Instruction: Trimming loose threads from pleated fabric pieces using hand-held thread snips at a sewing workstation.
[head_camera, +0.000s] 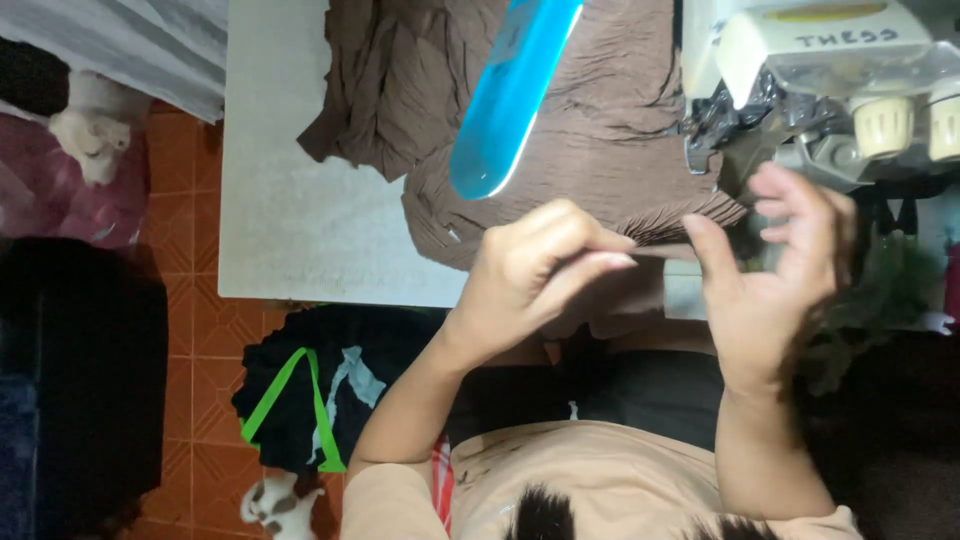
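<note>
At the worktop's (290, 230) near edge, both hands meet over the brown pleated fabric (600, 130), which spreads across the pale surface and runs up out of frame at the top. Left hand (535, 275) now: thumb and forefingers are pressed together, pinching a thin folded edge of that brown cloth. Right hand (775, 285): the thumb tip touches the same strip from the other side, while the other fingers are spread and curled loosely, apart from one another; whether they grip anything behind the palm, I cannot tell. The strip between the two hands is dark and narrow, hard to make out against the shadow under it.

Just beyond the right hand sits a cream sewing machine (830, 70), cut off at the top and right edges. It carries a dark handwritten label on its cream top and two round cream dials on its face; the needle area is hidden behind the fingers and some crinkled black material. A bright blue oblong object (510, 95), blurred and close to the lens, slants across the cloth, its top cut off.

Below the worktop lies a black bundle with green straps (300, 400) on the orange floor tiles (190, 200). Bottom edge: a small white-and-brown animal shape (280, 505), only partly in view.
</note>
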